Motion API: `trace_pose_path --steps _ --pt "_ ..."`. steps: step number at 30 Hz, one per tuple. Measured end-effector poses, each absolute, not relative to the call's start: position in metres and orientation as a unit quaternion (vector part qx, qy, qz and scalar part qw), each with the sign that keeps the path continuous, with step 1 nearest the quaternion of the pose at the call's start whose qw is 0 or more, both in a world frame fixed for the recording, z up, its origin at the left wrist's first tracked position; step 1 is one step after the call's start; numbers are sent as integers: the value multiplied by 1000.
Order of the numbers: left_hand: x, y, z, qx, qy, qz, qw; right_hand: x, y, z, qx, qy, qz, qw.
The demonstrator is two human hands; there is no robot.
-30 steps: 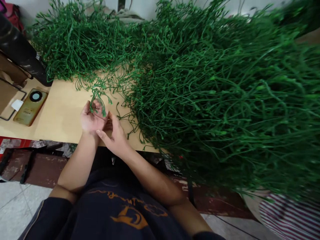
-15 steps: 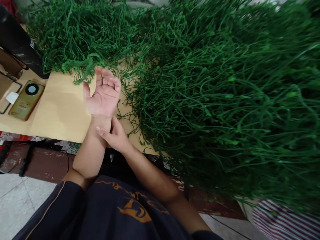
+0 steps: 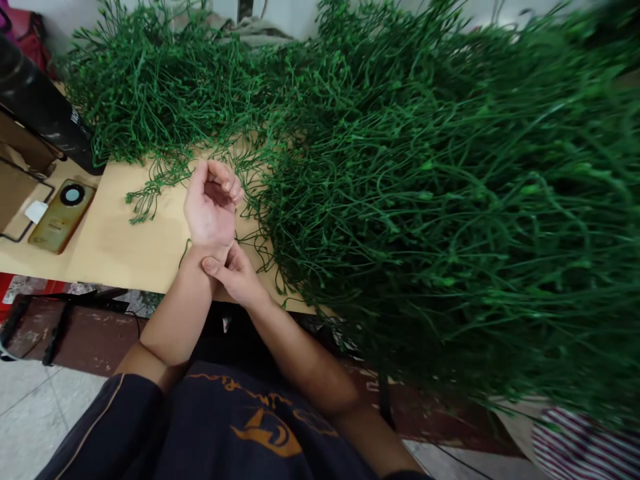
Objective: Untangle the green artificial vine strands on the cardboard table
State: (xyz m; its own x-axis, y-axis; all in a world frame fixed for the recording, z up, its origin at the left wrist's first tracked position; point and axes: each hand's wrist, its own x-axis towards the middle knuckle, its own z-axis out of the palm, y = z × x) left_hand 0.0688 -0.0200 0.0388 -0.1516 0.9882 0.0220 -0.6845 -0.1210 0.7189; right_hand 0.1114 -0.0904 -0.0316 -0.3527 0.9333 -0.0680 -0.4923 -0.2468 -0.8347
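Note:
My left hand (image 3: 213, 207) is turned palm up above the tan board (image 3: 120, 247), its fingers curled in over the palm. I see nothing held in it. My right hand (image 3: 237, 277) wraps around the left wrist from the right side, with the thumb lying across the inner wrist. Just beyond and left of my left hand, a few thin green plastic stems (image 3: 145, 200) with small buds lie on the board. A large tangled heap of the same green stems (image 3: 425, 213) rises at the right and stretches across the back.
At the left lie a yellowish phone (image 3: 63, 217) with a round camera ring and an open cardboard box (image 3: 20, 190). A black bottle (image 3: 45, 100) stands tilted in view behind them. Striped cloth (image 3: 585, 443) shows at the lower right.
My left fingers were spread and half open; now they are curled in. The right hand keeps its hold on the wrist. The loose stems now lie further left and nearer; the view has shifted slightly.

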Motion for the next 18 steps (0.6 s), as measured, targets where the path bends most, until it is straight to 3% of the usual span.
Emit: trace_pose_path --steps 5,10,14,18 --pt "73 -16 22 387 414 684 460 114 -91 -25 -297 -371 732 488" --pt "84 -23 12 563 406 634 342 116 -94 -20 -307 -312 755 488" --pt "91 -27 12 620 398 592 327 117 -94 -26 -282 -275 773 498" --pt "93 -24 10 578 396 593 398 115 -94 -28 -309 -280 745 520"
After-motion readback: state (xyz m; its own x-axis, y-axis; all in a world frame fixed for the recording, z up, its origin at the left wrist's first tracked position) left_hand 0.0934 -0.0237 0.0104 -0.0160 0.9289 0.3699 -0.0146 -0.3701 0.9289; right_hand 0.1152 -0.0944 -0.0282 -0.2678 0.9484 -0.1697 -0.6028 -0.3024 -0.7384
